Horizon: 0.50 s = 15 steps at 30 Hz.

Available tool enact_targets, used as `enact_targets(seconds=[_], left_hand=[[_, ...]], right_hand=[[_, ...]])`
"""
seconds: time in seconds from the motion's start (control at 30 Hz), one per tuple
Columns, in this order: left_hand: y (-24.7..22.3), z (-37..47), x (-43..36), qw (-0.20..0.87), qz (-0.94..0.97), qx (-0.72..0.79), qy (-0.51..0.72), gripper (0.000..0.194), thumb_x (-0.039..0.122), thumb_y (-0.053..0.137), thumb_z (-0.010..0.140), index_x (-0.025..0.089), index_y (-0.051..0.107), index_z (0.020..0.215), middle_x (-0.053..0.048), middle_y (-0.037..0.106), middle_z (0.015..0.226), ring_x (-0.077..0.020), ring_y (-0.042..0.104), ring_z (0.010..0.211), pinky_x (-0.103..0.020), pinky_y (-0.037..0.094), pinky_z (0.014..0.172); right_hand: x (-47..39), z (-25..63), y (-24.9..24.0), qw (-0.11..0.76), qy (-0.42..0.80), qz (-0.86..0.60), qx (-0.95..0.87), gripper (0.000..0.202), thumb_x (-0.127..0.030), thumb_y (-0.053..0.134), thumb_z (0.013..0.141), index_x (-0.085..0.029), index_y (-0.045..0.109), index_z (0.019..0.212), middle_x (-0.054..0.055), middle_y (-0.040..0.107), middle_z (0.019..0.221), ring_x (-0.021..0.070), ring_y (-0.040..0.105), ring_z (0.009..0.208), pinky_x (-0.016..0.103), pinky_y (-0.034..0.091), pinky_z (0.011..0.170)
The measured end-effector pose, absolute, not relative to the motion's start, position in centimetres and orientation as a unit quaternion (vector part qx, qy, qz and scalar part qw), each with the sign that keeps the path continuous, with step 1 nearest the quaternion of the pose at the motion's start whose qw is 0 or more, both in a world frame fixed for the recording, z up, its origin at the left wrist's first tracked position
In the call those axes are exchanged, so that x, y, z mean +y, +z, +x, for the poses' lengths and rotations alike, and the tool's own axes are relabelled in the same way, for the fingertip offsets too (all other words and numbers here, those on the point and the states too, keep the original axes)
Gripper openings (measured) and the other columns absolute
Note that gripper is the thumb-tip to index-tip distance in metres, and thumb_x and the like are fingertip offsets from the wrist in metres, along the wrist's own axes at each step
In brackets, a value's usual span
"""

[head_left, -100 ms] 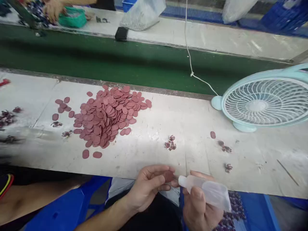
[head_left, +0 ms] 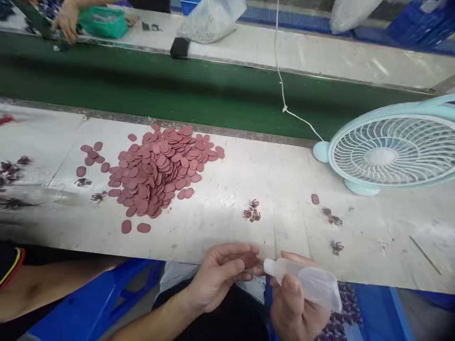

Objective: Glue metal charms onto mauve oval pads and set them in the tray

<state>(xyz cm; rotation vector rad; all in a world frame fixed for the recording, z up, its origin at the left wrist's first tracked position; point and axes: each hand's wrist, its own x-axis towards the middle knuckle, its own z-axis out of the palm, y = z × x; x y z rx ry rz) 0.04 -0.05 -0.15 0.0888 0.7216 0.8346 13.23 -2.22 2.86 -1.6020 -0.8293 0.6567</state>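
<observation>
Between thumb and fingers, my left hand point(head_left: 222, 277) pinches a small reddish-brown oval disc point(head_left: 250, 259) at the table's near edge. My right hand point(head_left: 296, 303) is wrapped round a translucent squeeze bottle point(head_left: 314, 286), tilted with its nozzle pointing left at the disc. Whether the tip touches the disc I cannot tell. A large heap of the same oval discs point(head_left: 156, 170) lies on the table to the left. Just beyond my hands sits a small cluster of dark red, claw-like pieces point(head_left: 252, 213).
A pale blue fan point(head_left: 382, 154) stands at the right, its white cord point(head_left: 284, 108) running up across the green strip point(head_left: 231, 94). A thin stick point(head_left: 424, 255) lies near the right edge. At left are a neighbour's arm point(head_left: 46, 284) and a blue stool point(head_left: 92, 303). Another person's hand point(head_left: 67, 21) works opposite.
My hands, the disc and the bottle hold almost the same pose. Across the table, the other person's hand has moved left, away from the green basket. The neighbour's arm at left has shifted slightly.
</observation>
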Motion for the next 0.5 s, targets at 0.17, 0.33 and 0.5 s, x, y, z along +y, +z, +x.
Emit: enact_targets(seconds=[0.17,0.33,0.5], left_hand=[[-0.22,-0.07,0.02,0.852,0.051,0.339,0.395,0.023,0.018,0.082,0.081,0.02,0.081,0.104,-0.01,0.079,0.118,-0.0179,0.076,0.092,-0.02,0.06,0.073],[-0.3,-0.22,0.18,0.857,0.055,0.329,0.394,0.022,0.019,0.08,0.083,0.021,0.081,0.105,-0.009,0.078,0.119,-0.0176,0.077,0.091,-0.02,0.06,0.073],[-0.33,-0.28,0.25,0.858,0.052,0.327,0.393,0.022,0.019,0.081,0.082,0.021,0.081,0.104,-0.009,0.079,0.118,-0.0164,0.077,0.089,-0.018,0.059,0.072]], right_hand=[[-2.07,13.56,3.05,0.56,0.291,-0.669,-0.392,0.022,-0.037,0.068,0.091,-0.019,0.066,0.104,-0.002,0.061,0.064,0.0138,0.056,0.049,0.026,0.047,0.046],[-2.31,13.83,2.7,0.572,0.317,-0.654,-0.379,0.021,-0.035,0.066,0.092,-0.019,0.066,0.107,-0.001,0.06,0.067,0.0151,0.059,0.055,0.028,0.051,0.052],[-2.09,13.66,2.82,0.568,0.299,-0.661,-0.389,0.02,-0.036,0.068,0.09,-0.019,0.067,0.102,0.0,0.062,0.071,0.0134,0.056,0.052,0.027,0.047,0.049]])
